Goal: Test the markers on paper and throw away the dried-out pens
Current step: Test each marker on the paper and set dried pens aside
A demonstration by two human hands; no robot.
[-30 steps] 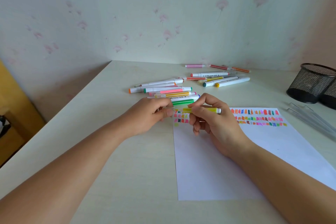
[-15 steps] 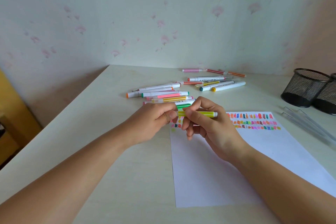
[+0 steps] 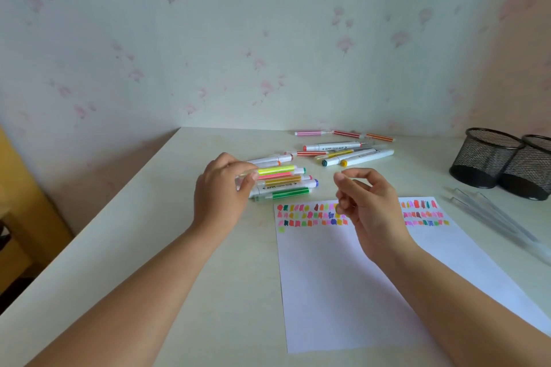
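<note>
Your left hand [image 3: 220,197] pinches the yellow marker [image 3: 275,170] at its clear capped end, thumb below, fingers curled over the top. The barrel points right, on or just over the near pile of markers [image 3: 280,181] beside the far-left corner of the paper [image 3: 343,292]. Can't tell if it's touching down. Your right hand [image 3: 369,205] hovers over the swatch rows [image 3: 310,214] on the paper, fingers loosely curled, thumb and forefinger apart, nothing visible in them.

Handling, my read: light, stiff plastic barrel, smooth and round, so it rolls once released, and the pile under it can roll too. The cap end is a poor hold, since a slip-fit cap may pull off. Take the next one mid-barrel on the coloured band, thumb against two fingers, and pull the cap with the other hand. The tip is probably felt, so press lightly; a short stroke is enough to tell.

A second group of markers [image 3: 337,146] lies farther back, well apart from the pile. Probably the untested ones, can't confirm. Two mesh cups [image 3: 489,155] stand at far right, with clear plastic strips [image 3: 489,214] near them.
</note>
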